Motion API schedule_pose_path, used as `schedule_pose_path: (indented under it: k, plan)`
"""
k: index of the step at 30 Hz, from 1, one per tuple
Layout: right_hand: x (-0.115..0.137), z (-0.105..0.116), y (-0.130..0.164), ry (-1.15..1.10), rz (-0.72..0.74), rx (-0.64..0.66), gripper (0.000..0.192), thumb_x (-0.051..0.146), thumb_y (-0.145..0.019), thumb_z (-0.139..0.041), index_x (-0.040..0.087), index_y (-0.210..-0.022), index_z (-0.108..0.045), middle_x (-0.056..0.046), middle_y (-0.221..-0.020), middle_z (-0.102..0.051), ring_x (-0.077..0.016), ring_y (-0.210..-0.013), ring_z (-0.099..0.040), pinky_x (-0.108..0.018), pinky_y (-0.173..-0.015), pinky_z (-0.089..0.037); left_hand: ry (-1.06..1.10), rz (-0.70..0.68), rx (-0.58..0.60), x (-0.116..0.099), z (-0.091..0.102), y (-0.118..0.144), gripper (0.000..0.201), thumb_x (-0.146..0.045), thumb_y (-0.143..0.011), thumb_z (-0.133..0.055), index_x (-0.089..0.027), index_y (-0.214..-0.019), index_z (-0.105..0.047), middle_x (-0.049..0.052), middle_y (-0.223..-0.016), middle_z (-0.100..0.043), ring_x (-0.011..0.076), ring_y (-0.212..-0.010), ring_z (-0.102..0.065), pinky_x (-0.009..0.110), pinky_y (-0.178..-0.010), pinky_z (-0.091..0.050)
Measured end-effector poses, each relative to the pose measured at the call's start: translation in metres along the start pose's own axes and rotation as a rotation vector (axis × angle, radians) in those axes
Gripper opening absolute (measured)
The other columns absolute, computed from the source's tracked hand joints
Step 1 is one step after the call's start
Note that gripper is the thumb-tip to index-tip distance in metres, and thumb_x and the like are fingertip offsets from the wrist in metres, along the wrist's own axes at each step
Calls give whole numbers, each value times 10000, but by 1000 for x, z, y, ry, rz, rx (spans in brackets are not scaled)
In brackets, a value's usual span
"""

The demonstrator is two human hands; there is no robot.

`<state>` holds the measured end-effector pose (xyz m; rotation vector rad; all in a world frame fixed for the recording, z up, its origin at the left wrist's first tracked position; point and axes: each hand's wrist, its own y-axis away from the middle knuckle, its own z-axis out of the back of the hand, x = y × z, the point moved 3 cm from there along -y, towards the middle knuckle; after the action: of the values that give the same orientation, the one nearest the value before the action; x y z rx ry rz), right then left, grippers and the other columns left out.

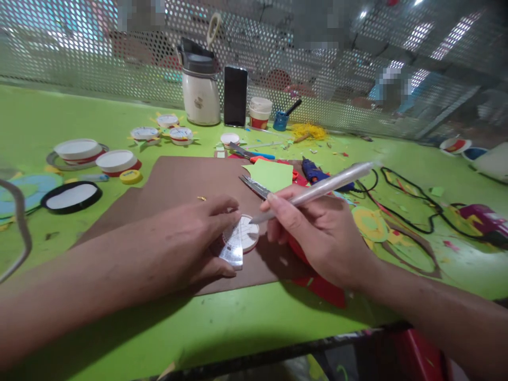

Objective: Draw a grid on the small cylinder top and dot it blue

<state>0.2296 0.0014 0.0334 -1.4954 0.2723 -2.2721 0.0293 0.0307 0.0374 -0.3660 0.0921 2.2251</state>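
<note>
Left forearm [111, 272] over probable cardboard [186, 177]

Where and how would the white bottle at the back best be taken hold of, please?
Probably around the body of the white bottle, below the dark lid, coming from the left: it stands upright with broad, rounded sides, while the smartphone stands close on its right and the perforated panel rises behind.
</note>
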Motion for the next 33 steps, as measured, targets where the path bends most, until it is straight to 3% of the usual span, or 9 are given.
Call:
schedule_pose_path:
  k: [4,8,15,24,33]
  plan:
    - [-11,3,-7,36,48,-57,173,312,-1083,-596,212,-1011,-718,-17,-854,-783,-172,-779,-752,-298,-738,-598,-51,11,81,1,-2,-1,288,-308,-914,-694,-177,-1166,-736,182,-1301,-704,374,-1014,-760,490,-867,-602]
    - [-17,2,-11,120,135,61,142,236,-1074,-588,210,-1099,-725,-49,-1087,-833,-189,-999,-788,-302,-903,-608,3,30,61,5,-3,2,360,-379,-945,-684,-198,-1254,-720,182,-1341,-697,406,-1080,-758,524,-897,-611]
    - [-20,-2,-7,132,120,174,178,188,-1017,-669,159,-1179,-738,-59,-1105,-842,-178,-978,-786,-268,-891,-587,25,11,66,7,-7,2,631,-356,-950,-714,-202,-1543,-564,207,-1552,-604,456,-1299,-679,635,-1045,-578]
    - [-20,-2,-6,154,146,153,178,160,-1020,-642,149,-1166,-743,-62,-1096,-845,-161,-960,-791,-238,-869,-578,4,-16,10,3,-7,-1,545,-343,-935,-750,-189,-1449,-653,177,-1462,-670,424,-1206,-731,582,-1031,-601]
    - [-20,-2,-8,153,145,149,178,168,-1022,-624,167,-1151,-748,-65,-1093,-846,-173,-945,-795,-262,-864,-588,-35,-21,33,6,-8,-4,546,-384,-911,-767,-176,-1409,-684,200,-1431,-683,425,-1196,-735,587,-1025,-610]
